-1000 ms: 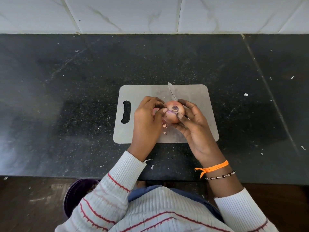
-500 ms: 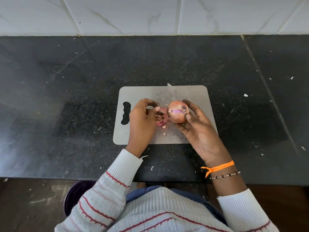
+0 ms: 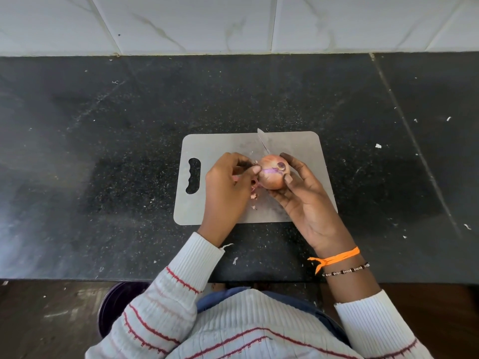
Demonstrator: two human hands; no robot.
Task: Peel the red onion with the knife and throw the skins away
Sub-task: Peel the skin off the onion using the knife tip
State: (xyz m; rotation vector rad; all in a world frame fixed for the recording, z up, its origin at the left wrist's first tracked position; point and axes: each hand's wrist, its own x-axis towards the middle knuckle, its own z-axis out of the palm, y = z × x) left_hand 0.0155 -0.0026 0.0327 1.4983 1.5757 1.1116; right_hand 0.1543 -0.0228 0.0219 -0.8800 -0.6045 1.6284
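Note:
The red onion (image 3: 271, 175) is held just above the grey cutting board (image 3: 220, 149), cupped by the curled fingers and thumb of my right hand (image 3: 308, 203). A purple streak shows where skin has come off. My left hand (image 3: 228, 185) pinches the skin at the onion's left side with thumb and fingertips. The knife (image 3: 263, 141) shows only as a blade tip pointing away behind the onion. Its handle is hidden, so I cannot tell what holds it. Small skin scraps (image 3: 254, 195) lie on the board under my hands.
The board lies on a black stone counter (image 3: 103, 151) speckled with white crumbs, against a white tiled wall (image 3: 233, 22). A dark purple bin (image 3: 116, 304) stands on the floor below the counter's front edge, left of my body.
My left hand pulled a piece of skin off to the left, then came back to the onion's left side. My right hand has turned the onion slightly.

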